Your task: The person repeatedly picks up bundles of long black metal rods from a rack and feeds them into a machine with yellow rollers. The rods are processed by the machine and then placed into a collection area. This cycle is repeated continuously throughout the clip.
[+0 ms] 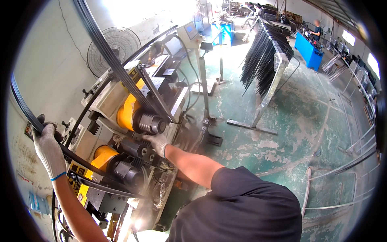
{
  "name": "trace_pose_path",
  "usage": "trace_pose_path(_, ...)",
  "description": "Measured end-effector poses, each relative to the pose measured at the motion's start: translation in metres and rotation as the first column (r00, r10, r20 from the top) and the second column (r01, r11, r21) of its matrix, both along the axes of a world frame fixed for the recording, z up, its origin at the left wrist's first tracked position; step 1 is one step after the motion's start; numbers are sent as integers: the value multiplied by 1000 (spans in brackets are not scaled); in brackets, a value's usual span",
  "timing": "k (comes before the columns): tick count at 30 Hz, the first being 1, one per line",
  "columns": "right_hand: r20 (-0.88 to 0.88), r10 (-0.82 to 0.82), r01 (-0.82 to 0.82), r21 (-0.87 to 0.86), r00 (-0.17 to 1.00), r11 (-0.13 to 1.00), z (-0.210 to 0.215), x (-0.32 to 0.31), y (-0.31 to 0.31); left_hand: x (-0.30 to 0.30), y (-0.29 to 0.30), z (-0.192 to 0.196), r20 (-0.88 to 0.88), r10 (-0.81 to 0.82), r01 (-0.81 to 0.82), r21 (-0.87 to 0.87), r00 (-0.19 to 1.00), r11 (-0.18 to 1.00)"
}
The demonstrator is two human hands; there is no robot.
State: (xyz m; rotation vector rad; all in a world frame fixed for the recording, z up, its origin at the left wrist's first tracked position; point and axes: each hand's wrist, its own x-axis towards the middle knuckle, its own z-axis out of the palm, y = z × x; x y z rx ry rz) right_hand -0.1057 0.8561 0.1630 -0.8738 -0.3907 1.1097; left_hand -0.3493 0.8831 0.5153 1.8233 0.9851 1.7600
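Note:
My left hand [48, 147], in a pale knitted glove with a blue cuff edge, is closed round a bundle of thin dark rods [25, 105] at the far left. My right hand [158, 144], gloved too, reaches into the machine [117, 139] between its two ribbed dark rollers with orange housings. Its fingers point left beside a dark block [135, 148]; their tips blend into the machine parts, so I cannot see whether they hold anything. Another bundle of dark rods [117, 66] slants down from the top left to the upper roller [150, 123].
A round fan [114, 50] stands by the wall behind the machine. A control box [188, 34] sits on a post. Farther right, a metal rack [269, 90] carries many hanging black rods. Blue benches [308, 51] and other people are in the background; metal frames line the right.

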Motion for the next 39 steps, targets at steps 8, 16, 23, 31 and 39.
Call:
trace_pose_path(8, 34, 11, -9, -56, 999, 998, -2, 1, 0, -5, 4, -1, -6, -11, 11, 0, 1000, 1000)
trace_pose_path(16, 63, -51, 52, -7, 997, 999, 1, -1, -1, -16, -7, -4, -33, 75, -76, -30, 997, 997)
trace_pose_path(23, 109, 31, -14, -146, 994, 989, -21, 2, -5, -59, -18, -30, -81, -177, 143, -320, 981, 937)
trace_pose_path(31, 180, -21, 35, -75, 984, 997, -40, 1, 1, -86, -18, -26, -188, -310, 201, -446, 932, 872)
trace_pose_path(39, 135, 54, -40, -105, 989, 994, -35, 4, -2, -91, -25, -27, -275, -281, 166, -375, 920, 912)
